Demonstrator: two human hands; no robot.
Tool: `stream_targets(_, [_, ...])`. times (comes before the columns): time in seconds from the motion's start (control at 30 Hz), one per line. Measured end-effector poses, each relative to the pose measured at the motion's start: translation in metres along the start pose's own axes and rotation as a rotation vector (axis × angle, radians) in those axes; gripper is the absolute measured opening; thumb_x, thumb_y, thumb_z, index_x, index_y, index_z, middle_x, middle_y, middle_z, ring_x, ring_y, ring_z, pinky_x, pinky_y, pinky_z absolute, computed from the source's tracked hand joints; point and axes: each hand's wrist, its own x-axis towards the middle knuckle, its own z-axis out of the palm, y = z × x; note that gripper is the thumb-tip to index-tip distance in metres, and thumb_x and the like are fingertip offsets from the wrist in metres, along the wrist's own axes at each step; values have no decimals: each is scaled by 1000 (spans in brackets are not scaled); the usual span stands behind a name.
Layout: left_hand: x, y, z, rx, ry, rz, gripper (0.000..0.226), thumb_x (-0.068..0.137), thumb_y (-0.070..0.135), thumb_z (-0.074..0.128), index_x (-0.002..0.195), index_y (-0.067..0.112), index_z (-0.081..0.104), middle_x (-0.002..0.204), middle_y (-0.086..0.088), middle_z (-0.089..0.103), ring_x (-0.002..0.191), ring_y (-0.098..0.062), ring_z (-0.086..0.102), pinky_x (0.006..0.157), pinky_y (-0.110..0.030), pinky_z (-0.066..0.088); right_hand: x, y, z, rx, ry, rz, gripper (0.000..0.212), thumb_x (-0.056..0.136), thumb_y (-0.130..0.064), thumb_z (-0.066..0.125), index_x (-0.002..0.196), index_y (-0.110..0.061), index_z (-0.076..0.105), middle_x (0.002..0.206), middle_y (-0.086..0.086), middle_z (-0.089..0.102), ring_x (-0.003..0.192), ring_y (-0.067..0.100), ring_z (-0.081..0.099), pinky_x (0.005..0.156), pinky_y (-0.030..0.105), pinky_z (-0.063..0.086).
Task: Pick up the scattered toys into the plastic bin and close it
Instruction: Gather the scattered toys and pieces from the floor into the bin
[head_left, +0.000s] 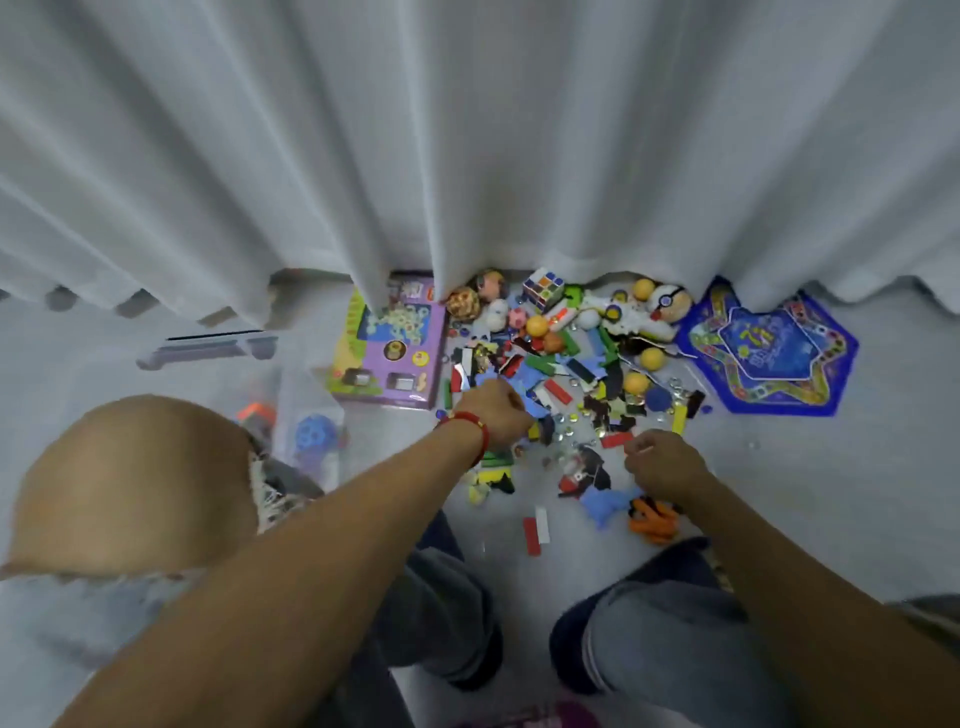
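Observation:
A heap of scattered toys (571, 374) lies on the pale floor against the curtain: small coloured blocks, glass beads, yellow balls, a puzzle cube (543, 286). My left hand (493, 410), with a red bracelet on its wrist, is clenched down in the near left of the heap on small pieces. My right hand (662, 462) hovers curled over the heap's near right edge; what its fingers hold is hidden. The clear plastic bin (311, 400) stands to the left behind my knee, with a blue ball and an orange toy inside.
A purple game box (400, 338) and a blue star-shaped game board (769, 353) flank the heap. A white curtain (467, 156) hangs behind. A flat clear lid (208, 348) lies beyond the bin. Loose red and white blocks (535, 532) and an orange toy (652, 519) sit near my knees.

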Motion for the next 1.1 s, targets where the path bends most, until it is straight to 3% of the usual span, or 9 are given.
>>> stream_targets(0.1, [13,-37,64,62,-117,-128,30,87,18,62,116,12,63,115,-12,66,98,-25,62,88,-33,53,9,38,16,-48,68,85,28,89,-13,65,111,2,59,108,19,64,102,35,61,81,37,47])
stream_targets(0.2, [18,-54,105,150,-187,-139,49,85,27,67,132,19,54,128,-8,58,112,-25,58,94,-32,49,10,68,31,-156,154,173,53,89,-22,67,132,-1,44,132,26,49,115,41,51,95,43,44])
stream_targets(0.3, [24,-52,131,111,-182,-93,50,85,22,66,132,27,51,114,-3,58,79,-10,60,60,-19,51,12,85,44,-171,170,225,72,88,-29,69,144,-9,30,141,25,36,115,42,49,94,46,45])
stream_targets(0.37, [28,-45,143,50,-170,-47,53,82,12,66,130,29,53,115,-6,55,77,-14,60,54,-24,54,19,87,50,-252,145,229,77,85,-30,72,144,-11,27,150,24,24,120,42,46,96,47,45])
stream_targets(0.43, [33,-38,155,58,-170,19,55,79,7,65,130,25,54,120,-11,50,93,-32,61,72,-36,58,29,84,56,-309,152,218,75,84,-27,73,141,-11,27,152,25,19,126,44,43,101,50,42])
stream_targets(0.5, [39,-32,166,111,-140,79,53,80,7,63,131,21,54,123,-14,47,100,-38,58,82,-34,51,39,78,62,-324,168,188,68,86,-22,71,139,-12,30,148,26,24,127,45,42,102,53,41])
stream_targets(0.8, [48,-13,184,-5,-76,54,45,80,21,73,121,15,56,116,-14,58,99,-32,58,82,-35,50,44,77,75,-266,227,31,58,79,-27,73,128,-14,44,133,13,46,108,34,55,85,45,51])
stream_targets(1.0, [43,-9,179,-370,-58,-54,40,80,29,75,117,22,61,103,0,63,95,-17,62,79,-24,52,32,72,68,142,279,59,35,81,-32,74,105,-17,53,95,4,64,88,25,63,71,34,52])
stream_targets(1.1, [40,1,174,-694,-143,-208,29,85,49,68,108,30,68,105,-4,69,98,-22,66,87,-38,57,20,56,72,510,31,122,28,95,-41,57,109,-16,62,100,5,68,96,22,66,86,39,55])
